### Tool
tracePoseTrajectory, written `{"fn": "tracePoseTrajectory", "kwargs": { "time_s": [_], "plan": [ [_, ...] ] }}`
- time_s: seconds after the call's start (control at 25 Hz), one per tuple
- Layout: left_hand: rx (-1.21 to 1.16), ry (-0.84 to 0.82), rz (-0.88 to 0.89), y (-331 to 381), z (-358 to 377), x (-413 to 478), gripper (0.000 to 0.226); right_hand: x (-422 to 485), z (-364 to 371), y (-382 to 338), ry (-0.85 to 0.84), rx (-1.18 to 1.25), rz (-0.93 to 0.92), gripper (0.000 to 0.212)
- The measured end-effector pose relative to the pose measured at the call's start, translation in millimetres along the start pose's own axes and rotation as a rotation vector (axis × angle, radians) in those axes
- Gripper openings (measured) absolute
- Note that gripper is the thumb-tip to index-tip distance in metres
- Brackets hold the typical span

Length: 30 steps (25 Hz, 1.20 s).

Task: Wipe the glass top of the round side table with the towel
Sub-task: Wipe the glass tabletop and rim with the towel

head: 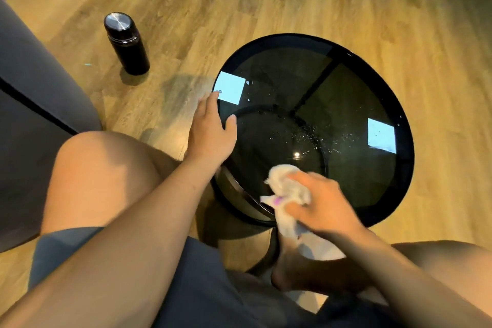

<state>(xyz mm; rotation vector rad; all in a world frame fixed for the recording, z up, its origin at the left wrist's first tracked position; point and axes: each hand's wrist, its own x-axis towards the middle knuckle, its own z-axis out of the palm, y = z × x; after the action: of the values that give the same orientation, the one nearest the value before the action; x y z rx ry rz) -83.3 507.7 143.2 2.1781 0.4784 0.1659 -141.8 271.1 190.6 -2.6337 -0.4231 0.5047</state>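
Note:
The round side table (pixel 354 93) has a dark glass top in a black rim and stands in front of my knees. Small droplets or specks dot the glass near its middle. My right hand (pixel 323 204) grips a bunched white towel (pixel 286 189) and holds it against the near part of the glass; a loose end of the towel hangs over the near rim. My left hand (pixel 210 128) rests on the table's left rim, fingers straight and thumb lying on the glass.
A black insulated bottle (pixel 127 44) with a steel lid stands on the wooden floor to the left of the table. A grey sofa (pixel 32 93) fills the left edge. My bare knees and grey shorts are below the table.

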Motion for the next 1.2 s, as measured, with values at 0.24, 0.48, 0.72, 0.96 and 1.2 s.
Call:
{"fn": "tracePoseTrajectory", "kwargs": {
  "time_s": [0.24, 0.48, 0.72, 0.96, 1.2],
  "plan": [
    [0.083, 0.061, 0.09, 6, 27, -10, 0.06, -44, -49, 117, 0.314, -0.229, 0.509, 0.049],
    [-0.084, 0.061, 0.052, 10, 23, -10, 0.061, 10, 33, -22, 0.319, -0.061, 0.112, 0.047],
    [-0.096, 0.021, 0.122, 4, 14, -12, 0.058, 31, 31, -40, 0.09, 0.012, -0.108, 0.042],
    [0.174, 0.062, 0.194, 3, 31, -15, 0.064, -13, -71, 152, 0.287, -0.293, 0.435, 0.05],
    [0.177, 0.077, 0.201, 1, 33, -14, 0.064, 2, -62, 126, 0.369, -0.272, 0.566, 0.052]
  ]
}}
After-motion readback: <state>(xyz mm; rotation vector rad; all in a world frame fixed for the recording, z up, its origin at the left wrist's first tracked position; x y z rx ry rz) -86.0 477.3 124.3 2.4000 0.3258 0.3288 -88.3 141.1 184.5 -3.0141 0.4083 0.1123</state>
